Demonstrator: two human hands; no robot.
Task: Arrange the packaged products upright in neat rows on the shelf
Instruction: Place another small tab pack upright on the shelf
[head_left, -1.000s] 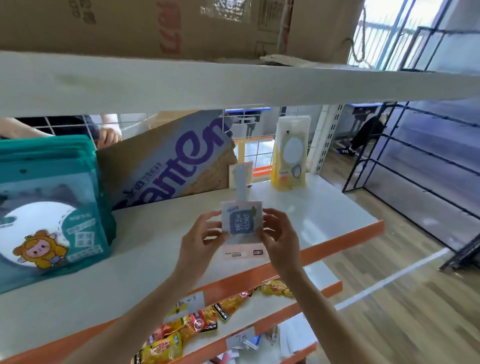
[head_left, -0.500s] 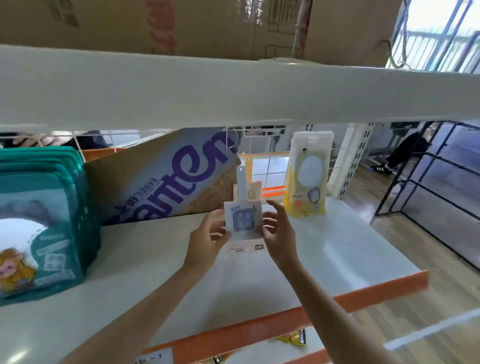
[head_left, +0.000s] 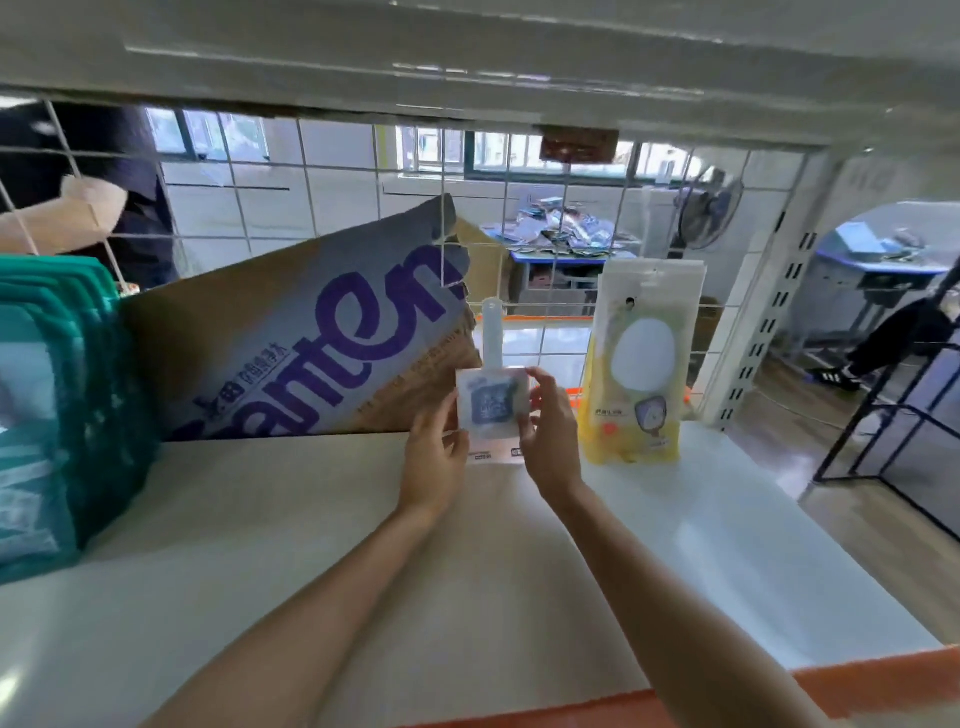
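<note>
Head view: left hand (head_left: 434, 447) and right hand (head_left: 550, 441) pinch the small packet (head_left: 491, 402) upright, long axis twelve-to-six; yellow pouch (head_left: 641, 364) stands at three o'clock.

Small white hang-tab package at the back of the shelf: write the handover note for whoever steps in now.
Left hand: pinches the left edge of the small white hang-tab package.
Right hand: pinches its right edge.
The package is upright near the back of the white shelf, between the tilted purple-lettered cardboard box and the yellow pouch.
Done: yellow pouch stands upright by the wire grid; teal packages stand in a row at left.
Left: set the package down beside the pouch and release it.
</note>
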